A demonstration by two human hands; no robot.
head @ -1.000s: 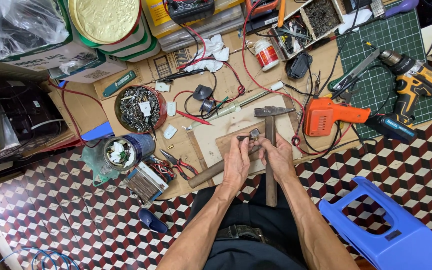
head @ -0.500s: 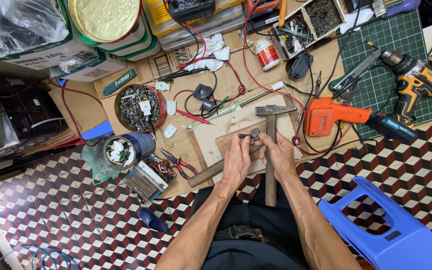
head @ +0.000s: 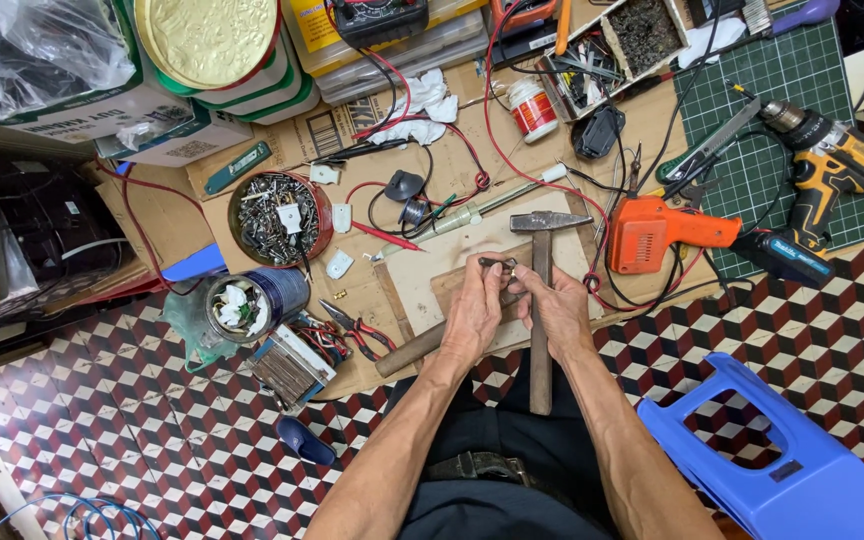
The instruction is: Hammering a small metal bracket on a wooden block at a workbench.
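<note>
My left hand [head: 474, 312] and my right hand [head: 558, 311] meet over a small wooden board [head: 457, 290] on the floor. Together their fingers pinch a small dark metal part [head: 499, 265]; its exact shape is too small to make out. A hammer [head: 542, 300] with a wooden handle lies upright between my hands, partly under the right one, its steel head pointing away from me. A second wooden handle [head: 407, 352] sticks out to the left from beneath my left wrist.
An orange power tool [head: 657, 232] and a yellow cordless drill [head: 832, 160] on a green cutting mat [head: 762, 110] lie to the right. A round tin of screws [head: 278, 215], red pliers [head: 352, 330], red wires and a blue plastic stool [head: 772, 465] surround the spot.
Both hands have stayed over the board, only the fingers shifting slightly around the small part. The hammer has not moved.
</note>
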